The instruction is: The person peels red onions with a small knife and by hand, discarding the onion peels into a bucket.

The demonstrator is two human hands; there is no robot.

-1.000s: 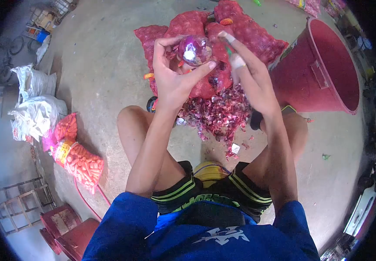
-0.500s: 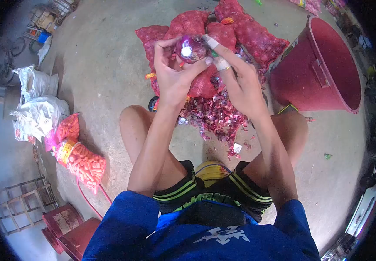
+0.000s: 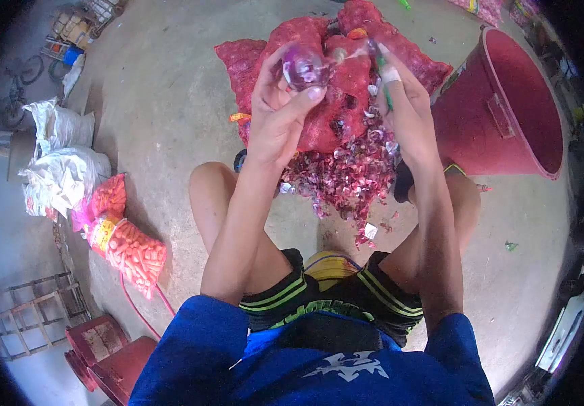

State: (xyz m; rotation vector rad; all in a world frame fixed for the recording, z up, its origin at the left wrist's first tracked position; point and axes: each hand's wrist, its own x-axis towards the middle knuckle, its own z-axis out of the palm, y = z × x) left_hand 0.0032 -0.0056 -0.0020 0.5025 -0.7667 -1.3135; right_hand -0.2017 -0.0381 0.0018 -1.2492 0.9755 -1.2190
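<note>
My left hand is closed around a shiny red onion, held up in front of the mesh sacks. To its right, my right hand, with white tape on its fingers, grips a small green-handled knife; its blade is blurred. A pale strip of skin seems to stretch between the onion and the knife. Below both hands, a heap of red onion skins is spread over the floor, in front of red mesh sacks of onions.
At the right stands a large tilted red bin. White sacks and an orange mesh bag of carrots sit on the left. Red containers are at the lower left. My bent knees flank the skins.
My right hand has moved right, away from the onion, with the knife. The onion stays in my left hand, raised slightly and turned a little.
</note>
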